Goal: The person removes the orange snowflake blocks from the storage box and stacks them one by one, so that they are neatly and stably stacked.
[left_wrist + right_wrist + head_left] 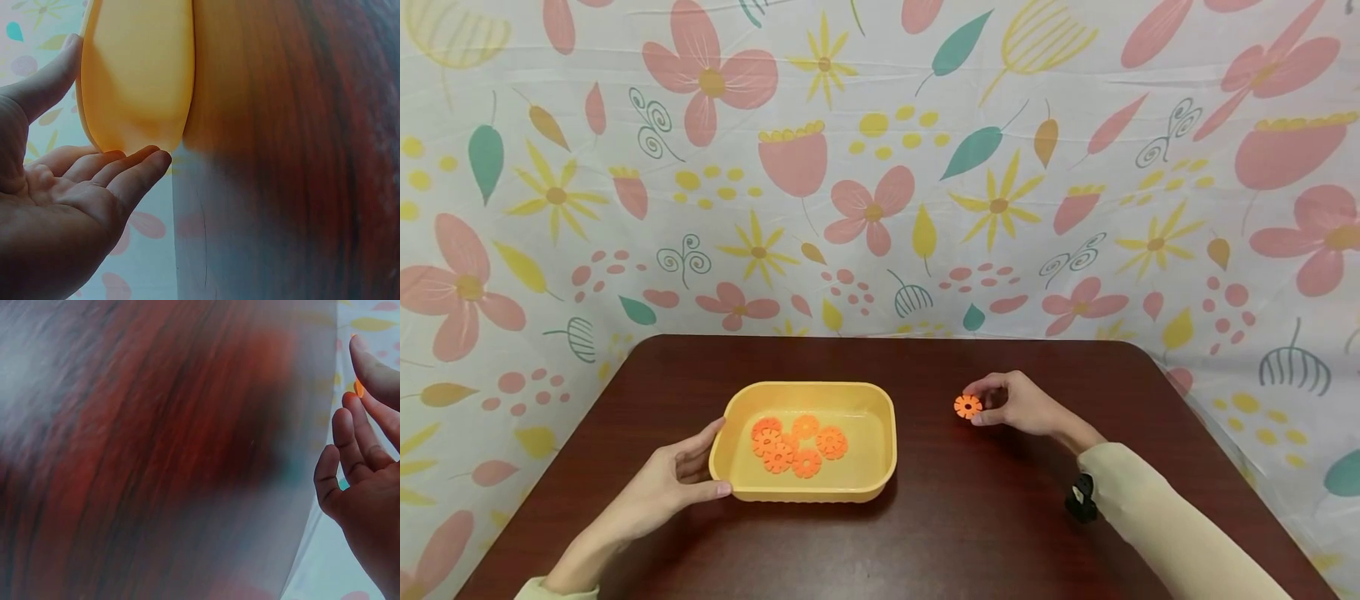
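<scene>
A yellow plastic tray (883, 479) lies on the table left of centre, with several orange notched discs (807, 463) loose inside it. My left hand (662, 475) holds the tray's left end, thumb at the near corner and fingers along the side. The left wrist view shows that hand (81, 181) with its fingertips against the tray's wall (137, 125). To the right of the tray, my right hand (1018, 406) pinches one orange flower-shaped disc (958, 407) between thumb and fingers. In the right wrist view, only a sliver of the disc (359, 387) shows beside the right hand (369, 469).
A dark reddish-brown wooden table (940, 533) with rounded far corners carries everything. Behind it and along both sides hangs a white cloth (880, 275) printed with pink, yellow and green flowers and leaves. A black device (1081, 498) is strapped at the right wrist.
</scene>
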Demonstrator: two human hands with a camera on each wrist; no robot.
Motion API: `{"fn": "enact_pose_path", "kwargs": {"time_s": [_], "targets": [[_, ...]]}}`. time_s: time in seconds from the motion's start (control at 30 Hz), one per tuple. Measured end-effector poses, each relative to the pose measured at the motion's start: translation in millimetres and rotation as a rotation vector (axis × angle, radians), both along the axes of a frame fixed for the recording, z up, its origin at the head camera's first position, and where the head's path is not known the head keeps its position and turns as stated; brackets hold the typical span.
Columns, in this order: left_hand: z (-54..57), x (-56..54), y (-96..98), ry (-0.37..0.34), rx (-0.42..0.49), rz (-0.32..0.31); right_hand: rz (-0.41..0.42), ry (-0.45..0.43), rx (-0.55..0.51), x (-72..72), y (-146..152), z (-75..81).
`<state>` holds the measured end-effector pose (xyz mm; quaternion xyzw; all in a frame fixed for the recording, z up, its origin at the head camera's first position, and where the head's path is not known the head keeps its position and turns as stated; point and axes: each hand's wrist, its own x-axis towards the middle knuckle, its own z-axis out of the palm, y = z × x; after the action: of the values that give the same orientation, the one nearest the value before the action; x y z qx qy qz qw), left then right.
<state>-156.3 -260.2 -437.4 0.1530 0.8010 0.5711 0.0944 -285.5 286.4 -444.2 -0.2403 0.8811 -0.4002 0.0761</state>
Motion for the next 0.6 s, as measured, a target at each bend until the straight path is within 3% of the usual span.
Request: {"fn": "enact_pose_path", "kwargs": {"time_s": [0.6], "targets": [[0.3,-0.6,-1.4,-0.012,0.0,-0.011,-0.023,0.059,0.079,9.9,2,-14.3]]}}
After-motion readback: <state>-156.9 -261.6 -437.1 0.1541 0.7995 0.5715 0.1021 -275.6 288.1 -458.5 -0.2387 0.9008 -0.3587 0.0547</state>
